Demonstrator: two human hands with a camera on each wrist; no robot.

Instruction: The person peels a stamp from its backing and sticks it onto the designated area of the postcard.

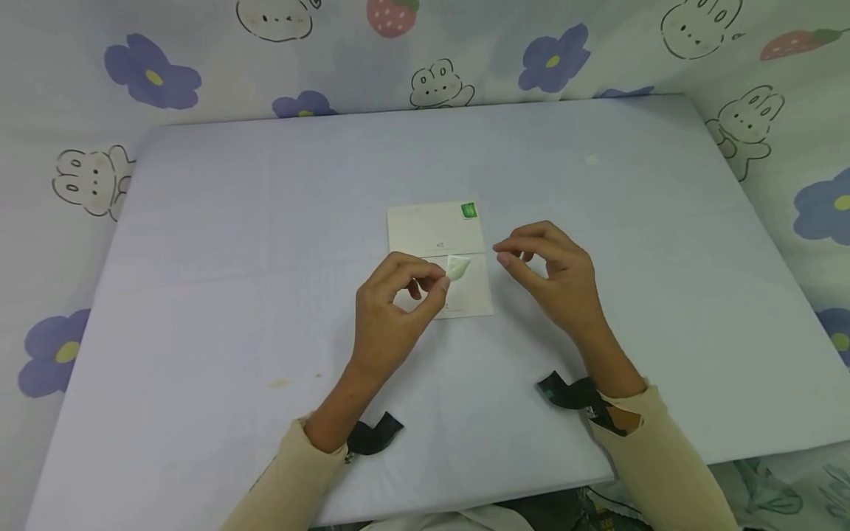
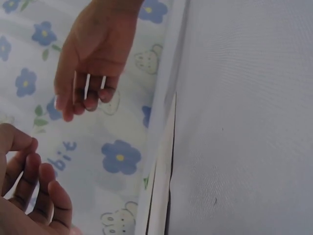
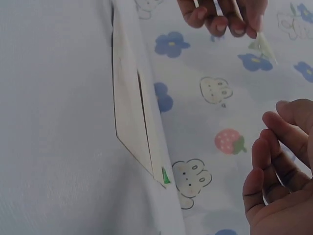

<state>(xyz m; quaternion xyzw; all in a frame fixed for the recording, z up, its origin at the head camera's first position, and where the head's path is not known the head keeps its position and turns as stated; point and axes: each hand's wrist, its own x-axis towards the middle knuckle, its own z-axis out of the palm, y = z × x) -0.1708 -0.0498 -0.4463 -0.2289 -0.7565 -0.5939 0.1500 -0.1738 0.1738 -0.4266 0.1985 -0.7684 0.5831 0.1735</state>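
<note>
My left hand (image 1: 392,310) pinches a small, thin, pale green sticker (image 1: 457,267) between thumb and index finger, above a cream card. In the right wrist view the sticker (image 3: 265,47) appears nearly edge-on below those fingertips. The cream card (image 1: 425,225) lies on the table in two panels, with a line between them; a green stamp (image 1: 468,211) sits in its upper right corner. Part of the lower panel is hidden behind my left hand. To the right of the card hovers my right hand (image 1: 561,276), fingers loosely bent, thumb near the index fingertip, nothing visible between them.
A white cloth covers the table (image 1: 199,295). Near the far right lies a small pale scrap (image 1: 592,158), and a yellowish mark (image 1: 280,383) shows at the front left. Patterned fabric (image 1: 345,59) hangs along the back and sides. Black straps (image 1: 375,434) are on both wrists.
</note>
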